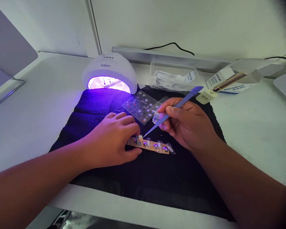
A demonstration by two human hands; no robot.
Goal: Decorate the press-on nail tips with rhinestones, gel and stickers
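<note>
The two forearms (45,173) come nearest, from the lower corners, cut off by the edge of the view. They reach over a black mat (143,181), spread on the bench (250,127) under the strip (151,148).

The left end of the strip is hidden by the left hand (120,136). This hand is palm down with bent fingers, its thumb at the near side of the strip and its index finger at the far side; whether it grips or only steadies, I cannot tell. The right hand (184,121), to the right of and beyond the strip, is closed on a blue tool (177,106), held like a pen, with the point sloping down to the strip. Whether this point touches the clear tips (159,144) is too small to tell. The tip at the right end leans outward.

Just beyond the strip lies a sticker sheet (141,108); a second sheet (162,100) is partly covered by the right hand.

Farther beyond the strip, to the left, stands a lamp (109,66), lit purple; its inside is hard to make out. Beyond the strip, to the right, are a tub (173,65) with packets (165,76), a bottle (206,96) with thin sticks (230,81), and a box (235,88), partly hidden by these sticks.
</note>
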